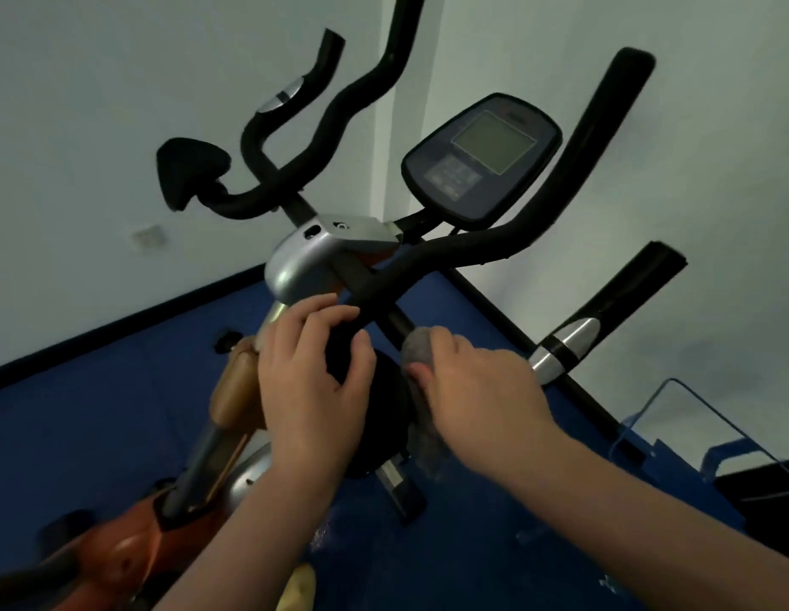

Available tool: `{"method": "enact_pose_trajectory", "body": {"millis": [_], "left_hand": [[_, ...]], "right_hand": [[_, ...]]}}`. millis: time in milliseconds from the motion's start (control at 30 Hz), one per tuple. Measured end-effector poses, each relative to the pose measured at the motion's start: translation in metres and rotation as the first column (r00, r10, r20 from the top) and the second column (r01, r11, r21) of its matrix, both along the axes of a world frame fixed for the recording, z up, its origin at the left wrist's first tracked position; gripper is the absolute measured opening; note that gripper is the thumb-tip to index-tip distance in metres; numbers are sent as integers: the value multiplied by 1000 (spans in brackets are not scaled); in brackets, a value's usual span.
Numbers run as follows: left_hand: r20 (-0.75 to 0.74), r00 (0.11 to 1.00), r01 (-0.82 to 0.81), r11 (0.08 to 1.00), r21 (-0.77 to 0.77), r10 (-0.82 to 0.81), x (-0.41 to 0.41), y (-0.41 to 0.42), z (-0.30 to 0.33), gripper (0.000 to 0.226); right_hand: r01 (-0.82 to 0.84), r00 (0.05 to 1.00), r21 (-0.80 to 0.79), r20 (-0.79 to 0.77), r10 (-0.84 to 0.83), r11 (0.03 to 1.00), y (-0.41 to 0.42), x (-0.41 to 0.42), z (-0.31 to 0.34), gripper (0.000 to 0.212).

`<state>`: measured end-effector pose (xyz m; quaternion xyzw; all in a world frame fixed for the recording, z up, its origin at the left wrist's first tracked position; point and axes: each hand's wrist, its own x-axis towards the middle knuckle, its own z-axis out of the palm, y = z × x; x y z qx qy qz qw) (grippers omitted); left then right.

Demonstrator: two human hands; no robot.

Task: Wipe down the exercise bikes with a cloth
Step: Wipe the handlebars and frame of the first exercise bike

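Observation:
An exercise bike with an orange frame (119,553), black padded handlebars (507,244) and a dark console (480,160) fills the middle of the view. My right hand (480,390) presses a grey cloth (421,355) against the black bar just below where the handlebars cross. My left hand (313,372) rests with curled fingers on a round black part (379,425) of the bike beside the cloth, thumb toward the right hand. A silver clamp housing (313,253) sits just above my left hand.
A second set of black handlebars (295,125) stands behind at the left, near a white wall. A handle with a silver sensor (569,341) juts out at the right. Blue floor (75,425) lies below. A blue frame with cables (714,452) stands at far right.

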<state>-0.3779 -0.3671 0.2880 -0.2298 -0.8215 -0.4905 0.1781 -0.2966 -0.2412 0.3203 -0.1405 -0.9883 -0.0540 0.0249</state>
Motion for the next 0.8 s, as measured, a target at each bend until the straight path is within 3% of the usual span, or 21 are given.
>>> {"method": "enact_pose_trajectory", "body": {"millis": [133, 233, 300, 433, 600, 700, 800], "left_hand": [[52, 998, -24, 999, 44, 22, 1, -1, -2, 20], [49, 998, -29, 1000, 5, 28, 0, 1, -1, 21], [46, 999, -26, 1000, 2, 26, 0, 1, 1, 20], [40, 999, -12, 1000, 15, 12, 0, 1, 0, 19], [10, 1000, 21, 1000, -2, -21, -1, 3, 1, 19], [61, 997, 52, 996, 70, -56, -1, 2, 2, 18], [72, 988, 131, 985, 113, -139, 4, 8, 15, 21]], "right_hand": [[-67, 998, 6, -2, 67, 998, 7, 6, -1, 45], [30, 997, -261, 71, -12, 965, 13, -32, 1, 41], [48, 993, -341, 117, -8, 939, 17, -42, 3, 44], [-30, 999, -147, -33, 25, 989, 12, -11, -5, 33], [6, 997, -368, 77, 24, 930, 18, -37, 0, 34], [-19, 997, -152, -77, 8, 988, 8, -24, -9, 42], [-98, 988, 129, -103, 112, 987, 11, 10, -9, 55]]}}
